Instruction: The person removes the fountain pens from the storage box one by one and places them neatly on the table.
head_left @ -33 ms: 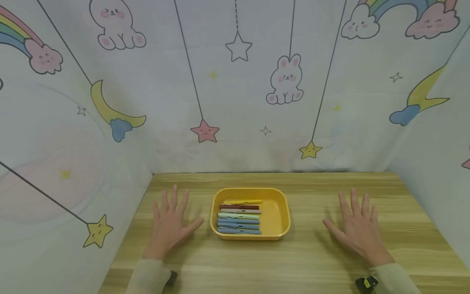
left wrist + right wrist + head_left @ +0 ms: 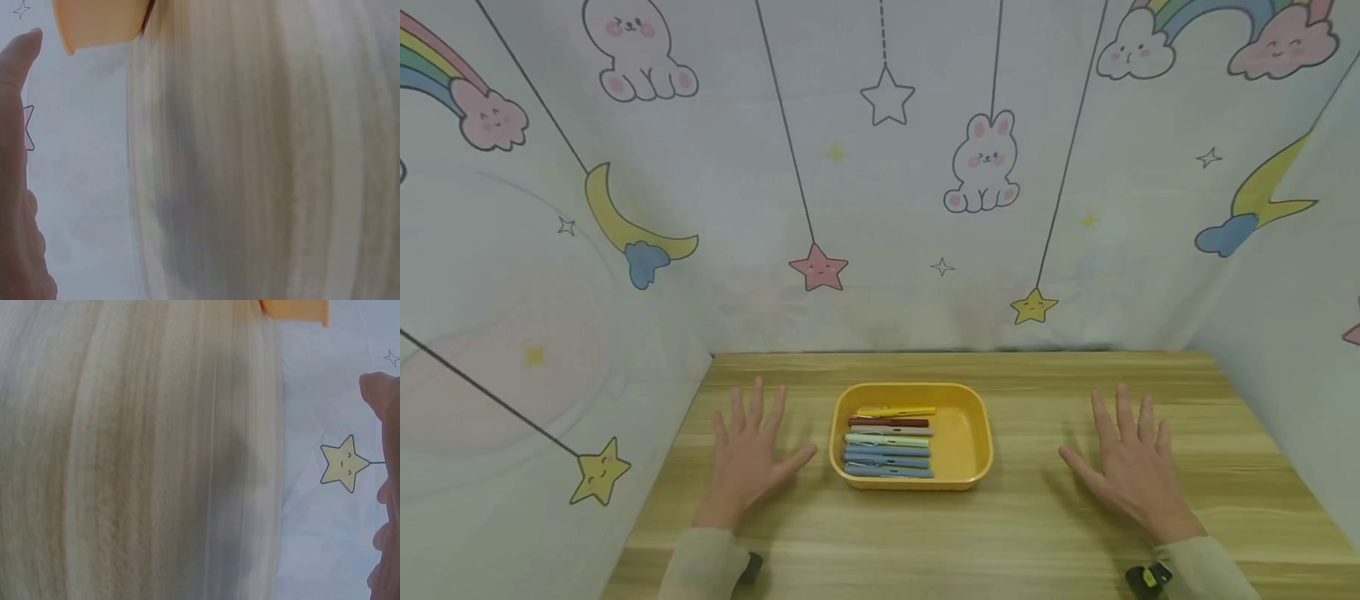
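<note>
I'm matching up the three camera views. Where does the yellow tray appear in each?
Head: the yellow tray shows whole, below and just right of centre, between the left hand and right hand.
Left wrist: part of it, at the top edge, left of centre.
Right wrist: part of it, at the top edge, right of centre.
Shared landmark: the wooden table, visible in all three.

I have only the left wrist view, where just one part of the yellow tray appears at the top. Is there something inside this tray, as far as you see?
Observer: Yes, a row of pens lies in the tray.
Operator: I understand. Which pen lies farthest back?
Observer: The yellow pen.
Operator: And where is the right hand?
Observer: It is to the right of the tray, with a gap between them.
</note>
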{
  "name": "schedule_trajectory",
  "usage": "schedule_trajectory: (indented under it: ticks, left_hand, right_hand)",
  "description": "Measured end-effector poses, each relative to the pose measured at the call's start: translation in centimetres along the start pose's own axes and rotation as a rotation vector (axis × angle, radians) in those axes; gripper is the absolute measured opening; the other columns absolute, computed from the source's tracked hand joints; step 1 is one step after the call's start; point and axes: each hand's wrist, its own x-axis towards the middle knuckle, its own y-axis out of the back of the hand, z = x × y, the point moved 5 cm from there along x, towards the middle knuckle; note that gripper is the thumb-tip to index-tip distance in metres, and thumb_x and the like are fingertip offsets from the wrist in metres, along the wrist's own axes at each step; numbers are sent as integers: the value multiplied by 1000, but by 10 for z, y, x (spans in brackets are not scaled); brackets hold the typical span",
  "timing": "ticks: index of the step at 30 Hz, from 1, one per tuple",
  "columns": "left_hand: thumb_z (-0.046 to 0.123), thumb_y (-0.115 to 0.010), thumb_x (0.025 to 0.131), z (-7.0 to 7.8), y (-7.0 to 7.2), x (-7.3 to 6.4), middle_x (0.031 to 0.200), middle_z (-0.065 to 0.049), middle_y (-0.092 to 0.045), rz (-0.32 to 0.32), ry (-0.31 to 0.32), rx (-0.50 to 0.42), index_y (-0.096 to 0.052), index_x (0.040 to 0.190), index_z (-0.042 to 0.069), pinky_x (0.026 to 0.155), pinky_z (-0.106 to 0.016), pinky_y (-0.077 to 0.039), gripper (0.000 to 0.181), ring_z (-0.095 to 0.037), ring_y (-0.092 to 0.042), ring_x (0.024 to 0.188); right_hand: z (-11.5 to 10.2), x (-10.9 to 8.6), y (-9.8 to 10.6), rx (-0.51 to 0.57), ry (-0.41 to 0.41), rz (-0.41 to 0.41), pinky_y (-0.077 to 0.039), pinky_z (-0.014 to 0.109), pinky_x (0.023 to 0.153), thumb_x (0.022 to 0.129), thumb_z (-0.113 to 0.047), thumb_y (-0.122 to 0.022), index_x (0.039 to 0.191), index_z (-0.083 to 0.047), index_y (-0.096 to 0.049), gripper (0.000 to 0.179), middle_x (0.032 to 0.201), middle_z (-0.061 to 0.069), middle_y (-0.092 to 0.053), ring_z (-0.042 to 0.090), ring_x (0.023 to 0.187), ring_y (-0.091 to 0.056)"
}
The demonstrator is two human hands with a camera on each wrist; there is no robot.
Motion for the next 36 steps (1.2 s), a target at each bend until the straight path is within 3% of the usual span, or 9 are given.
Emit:
schedule_trajectory:
  ticks: [10,17,20,25,32,36]
  left_hand:
    - [80,-57,89,5,3,0,176,-13,8,-33,6,-22,-13,171,24,119,-79,2,109,-50,7,159]
    - [72,-63,91,9,6,4,176,-18,3,-29,-33,-132,-12,171,22,119,-78,-5,107,-53,3,158]
    - [65,-66,93,13,6,9,176,-18,1,-64,-47,-252,-12,171,22,118,-79,-11,104,-53,3,158]
    - [46,-71,98,24,5,12,177,-11,-4,-160,-59,-540,-13,171,24,121,-74,-13,96,-45,-4,160]
    - [31,-71,101,39,-12,18,176,1,-15,-310,-29,-885,-14,167,44,125,-62,-21,88,-35,-18,160]
    - [16,-67,104,45,-22,21,175,-8,-19,-356,-85,-1070,-15,170,33,125,-57,-23,86,-36,-24,159]
  right_hand:
    - [3,-1,0,48,9,15,-6,85,113,99,-59,-61,168,-4,-15,99,172,30,2,65,151,4]
    - [-7,6,9,125,83,61,-18,82,113,98,-51,-67,165,0,-24,94,166,39,-15,66,148,-18]
    - [-15,14,14,231,114,55,-17,76,118,98,-44,-69,165,-1,-25,91,166,38,-17,61,150,-20]
    - [-31,28,17,371,146,21,-23,78,114,99,-36,-72,166,-6,-27,87,169,30,-21,55,153,-20]
    - [-68,50,24,475,237,11,-32,75,112,100,-30,-73,166,-15,-33,79,168,20,-34,49,150,-35]
    - [-92,59,23,547,284,-23,-36,70,113,101,-27,-72,164,-15,-37,73,165,18,-41,44,148,-40]
